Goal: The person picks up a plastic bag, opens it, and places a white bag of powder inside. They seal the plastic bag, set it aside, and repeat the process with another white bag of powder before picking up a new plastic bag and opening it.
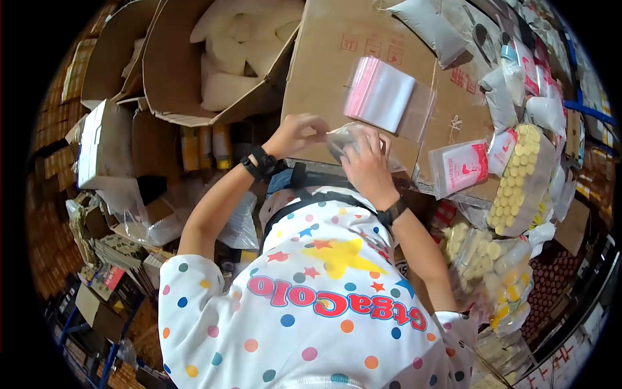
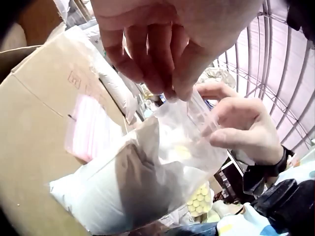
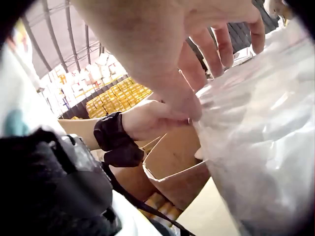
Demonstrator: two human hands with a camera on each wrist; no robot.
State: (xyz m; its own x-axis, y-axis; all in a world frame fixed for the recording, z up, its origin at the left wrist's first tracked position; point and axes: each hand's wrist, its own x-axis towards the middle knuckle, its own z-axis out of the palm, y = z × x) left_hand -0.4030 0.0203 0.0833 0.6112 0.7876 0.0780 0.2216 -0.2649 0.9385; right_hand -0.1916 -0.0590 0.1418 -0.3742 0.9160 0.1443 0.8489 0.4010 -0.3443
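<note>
A clear plastic bag (image 2: 123, 187) with white powder at its bottom is between the two hands, close over the cardboard in the head view. My left hand (image 1: 298, 134) pinches the bag's upper edge between thumb and fingertips, the other fingers bent beside them. On the opposite side, my right hand (image 1: 370, 165) holds the bag's edge between thumb and fingers. The right wrist view shows the crinkled film of the bag (image 3: 266, 123) up close. Just beyond the hands lies a stack of flat pink-edged plastic bags (image 1: 389, 97) on the cardboard box (image 1: 324, 65).
An open carton (image 1: 172, 65) holding pale, plump bags stands at the far left. To the right lie a pink-and-white packet (image 1: 463, 167) and a bag of round yellow pieces (image 1: 516, 185). A filled white bag (image 1: 431, 29) and dark spoons (image 1: 481, 35) sit at the back.
</note>
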